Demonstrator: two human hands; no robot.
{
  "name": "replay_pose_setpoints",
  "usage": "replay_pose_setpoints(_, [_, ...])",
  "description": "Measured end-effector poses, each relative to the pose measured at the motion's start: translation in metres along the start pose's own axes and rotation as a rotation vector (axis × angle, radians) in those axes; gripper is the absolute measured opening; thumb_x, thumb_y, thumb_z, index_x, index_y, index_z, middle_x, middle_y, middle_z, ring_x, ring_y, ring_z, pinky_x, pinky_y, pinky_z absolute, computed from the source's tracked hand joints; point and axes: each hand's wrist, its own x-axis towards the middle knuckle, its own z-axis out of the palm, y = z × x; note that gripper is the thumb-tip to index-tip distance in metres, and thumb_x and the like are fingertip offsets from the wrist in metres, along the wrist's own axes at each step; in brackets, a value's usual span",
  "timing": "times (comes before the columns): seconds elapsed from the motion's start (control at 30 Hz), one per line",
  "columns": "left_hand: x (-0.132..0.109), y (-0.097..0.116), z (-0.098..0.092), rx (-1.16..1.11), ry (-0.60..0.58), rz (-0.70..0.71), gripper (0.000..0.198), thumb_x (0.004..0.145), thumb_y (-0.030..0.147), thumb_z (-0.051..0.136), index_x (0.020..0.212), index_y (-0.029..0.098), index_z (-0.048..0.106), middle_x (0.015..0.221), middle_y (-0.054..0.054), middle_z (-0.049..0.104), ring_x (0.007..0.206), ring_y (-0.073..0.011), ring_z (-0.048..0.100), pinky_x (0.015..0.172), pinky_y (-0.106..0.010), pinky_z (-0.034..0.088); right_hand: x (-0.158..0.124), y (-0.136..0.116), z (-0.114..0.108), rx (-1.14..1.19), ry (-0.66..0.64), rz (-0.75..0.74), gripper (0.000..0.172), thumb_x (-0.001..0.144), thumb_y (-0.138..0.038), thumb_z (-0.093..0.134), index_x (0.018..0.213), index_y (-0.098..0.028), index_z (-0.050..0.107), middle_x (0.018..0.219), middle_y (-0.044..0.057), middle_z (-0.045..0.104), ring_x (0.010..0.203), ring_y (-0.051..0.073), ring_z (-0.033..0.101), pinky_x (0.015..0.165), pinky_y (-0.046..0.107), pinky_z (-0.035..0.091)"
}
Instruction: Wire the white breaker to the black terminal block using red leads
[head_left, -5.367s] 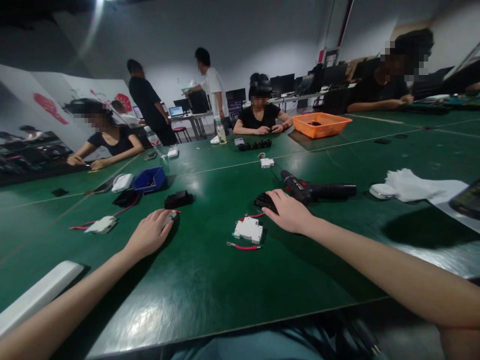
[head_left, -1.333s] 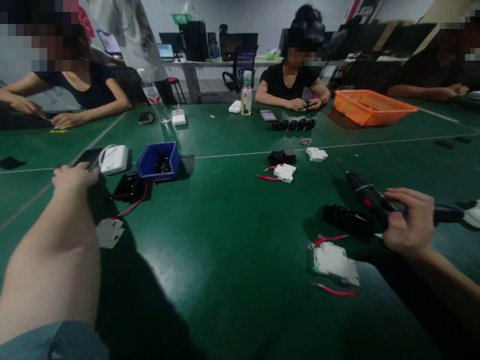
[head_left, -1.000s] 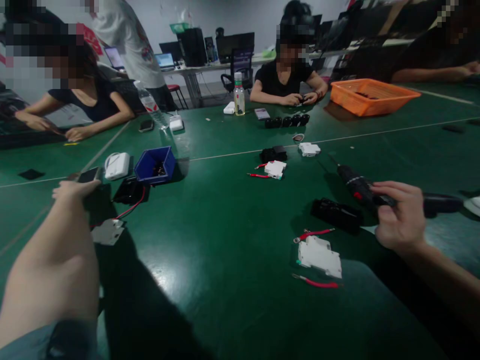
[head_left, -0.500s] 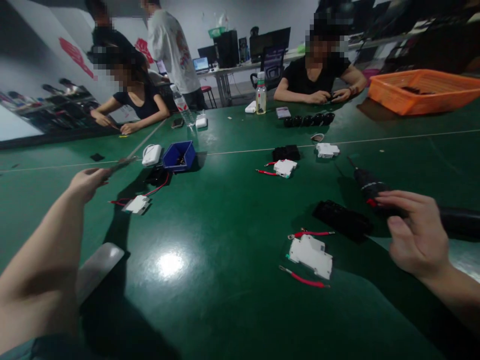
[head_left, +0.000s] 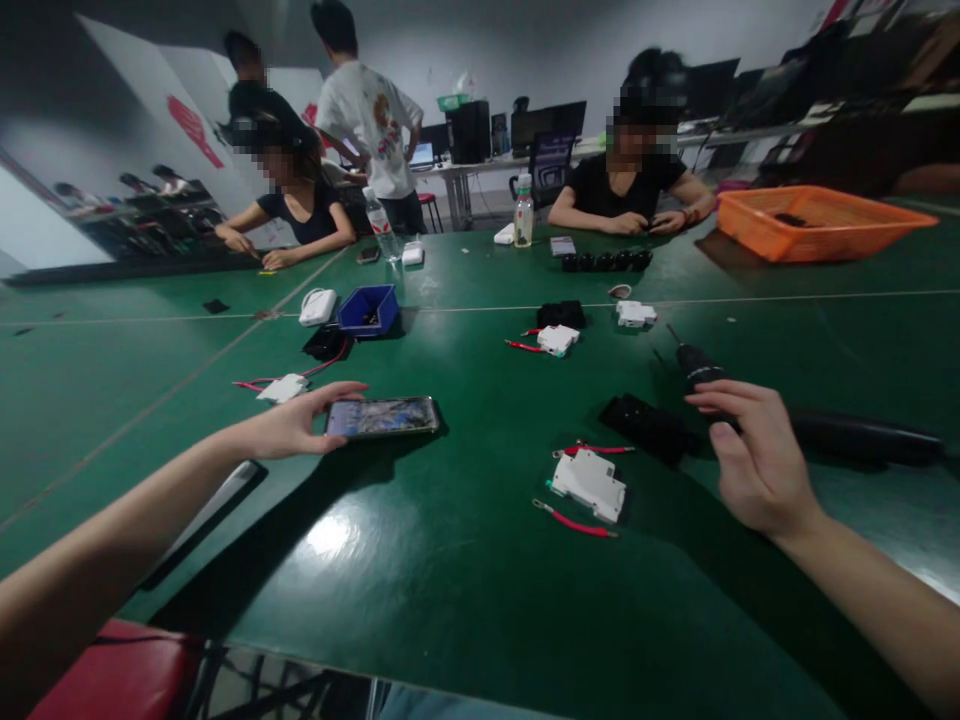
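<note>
My left hand (head_left: 311, 420) grips one end of a smartphone (head_left: 386, 415), whose lit screen faces up just over the green table. My right hand (head_left: 757, 455) curls its fingers over a black electric screwdriver (head_left: 701, 370), which points away from me; its thick black body emerges to the right of the hand. Left of that hand lies a black rectangular part (head_left: 649, 428). Beside it sits a white circuit breaker (head_left: 589, 485), with one short red wire (head_left: 600, 450) behind it and another red wire (head_left: 577, 523) in front.
More breakers lie about, one white breaker (head_left: 559, 340) with red leads farther back. Near the left hand are another breaker (head_left: 283, 388) and a blue bin (head_left: 367, 312). An orange basket (head_left: 817, 225) stands far right. Two people sit across the table. A white, dark-edged object (head_left: 217, 510) lies under my left forearm.
My left hand has come from the far left toward the middle, and the phone now shows clearly in it. The view has shifted slightly. My right hand stays at the screwdriver.
</note>
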Motion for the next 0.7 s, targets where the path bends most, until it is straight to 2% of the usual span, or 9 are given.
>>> replay_pose_setpoints(0.1, [0.001,0.001,0.005,-0.005,-0.276,0.153,0.097,0.066,0.041,0.07,0.155,0.031,0.031,0.144,-0.009,0.055,0.131,-0.0283,0.053,0.11,-0.042,0.042,0.0,-0.002,0.0,0.008,-0.025,-0.009,0.025,0.097,-0.026,0.044,0.111,-0.017,0.063,0.116,0.015,0.061,0.114,0.03,0.057,0.097,0.049,0.047])
replay_pose_setpoints(0.2, [0.014,-0.003,0.007,0.181,-0.297,0.209,0.098,0.064,0.025,0.064,0.155,0.031,0.031,0.148,-0.01,0.05,0.135,-0.0308,0.049,0.113,-0.045,0.038,0.0,-0.002,0.0,0.007,-0.041,-0.024,0.025,0.097,-0.026,0.044,0.111,-0.018,0.063,0.115,0.014,0.061,0.114,0.03,0.057,0.096,0.049,0.047])
replay_pose_setpoints(0.27, [0.026,-0.006,0.008,0.308,-0.229,0.268,0.087,0.068,0.023,0.058,0.153,0.029,0.037,0.151,-0.01,0.047,0.14,-0.0312,0.044,0.115,-0.046,0.035,0.0,-0.002,0.001,0.002,-0.047,-0.03,0.025,0.097,-0.026,0.043,0.111,-0.018,0.063,0.116,0.014,0.061,0.114,0.031,0.057,0.095,0.05,0.047])
replay_pose_setpoints(0.33, [0.039,-0.008,0.008,0.37,-0.066,0.283,0.076,0.075,0.025,0.053,0.15,0.026,0.039,0.152,-0.009,0.046,0.14,-0.0297,0.042,0.115,-0.044,0.035,-0.001,-0.001,0.0,-0.006,-0.041,-0.035,0.025,0.097,-0.026,0.044,0.112,-0.02,0.063,0.115,0.014,0.061,0.113,0.032,0.058,0.093,0.052,0.047])
replay_pose_setpoints(0.4, [0.045,-0.01,0.007,0.379,0.122,0.151,0.068,0.081,0.03,0.049,0.148,0.02,0.041,0.145,-0.013,0.053,0.131,-0.0299,0.053,0.108,-0.042,0.042,-0.001,0.001,-0.001,-0.012,-0.032,-0.033,0.025,0.096,-0.027,0.044,0.113,-0.024,0.063,0.115,0.013,0.062,0.113,0.034,0.058,0.091,0.054,0.047])
replay_pose_setpoints(0.47, [0.044,-0.011,0.006,0.303,0.143,-0.076,0.056,0.085,0.041,0.047,0.136,0.017,0.051,0.125,-0.014,0.065,0.109,-0.029,0.066,0.092,-0.039,0.052,-0.002,0.002,-0.002,-0.014,-0.032,-0.021,0.027,0.096,-0.028,0.045,0.115,-0.028,0.064,0.115,0.012,0.062,0.113,0.035,0.058,0.09,0.057,0.048])
replay_pose_setpoints(0.57, [0.032,-0.005,0.008,0.022,-0.157,-0.286,0.05,0.089,0.061,0.038,0.109,0.022,0.062,0.103,-0.009,0.072,0.081,-0.0244,0.071,0.064,-0.032,0.054,-0.004,0.002,-0.002,-0.016,-0.045,-0.001,0.031,0.095,-0.03,0.045,0.119,-0.036,0.064,0.115,0.01,0.063,0.113,0.036,0.059,0.089,0.061,0.048])
replay_pose_setpoints(0.63, [0.022,0.002,0.01,-0.115,-0.352,-0.301,0.056,0.087,0.071,0.036,0.101,0.024,0.061,0.099,-0.008,0.073,0.076,-0.0222,0.071,0.054,-0.029,0.051,-0.004,0.002,0.0,-0.03,-0.042,0.006,0.034,0.095,-0.032,0.044,0.122,-0.04,0.064,0.114,0.01,0.065,0.111,0.038,0.06,0.087,0.063,0.048])
replay_pose_setpoints(0.7, [0.017,0.009,0.011,-0.139,-0.45,-0.293,0.057,0.083,0.075,0.041,0.1,0.024,0.061,0.089,-0.008,0.072,0.072,-0.0213,0.07,0.049,-0.027,0.047,-0.003,0.002,0.002,-0.046,-0.038,0.026,0.037,0.095,-0.034,0.043,0.124,-0.045,0.063,0.113,0.009,0.066,0.109,0.038,0.061,0.087,0.065,0.048])
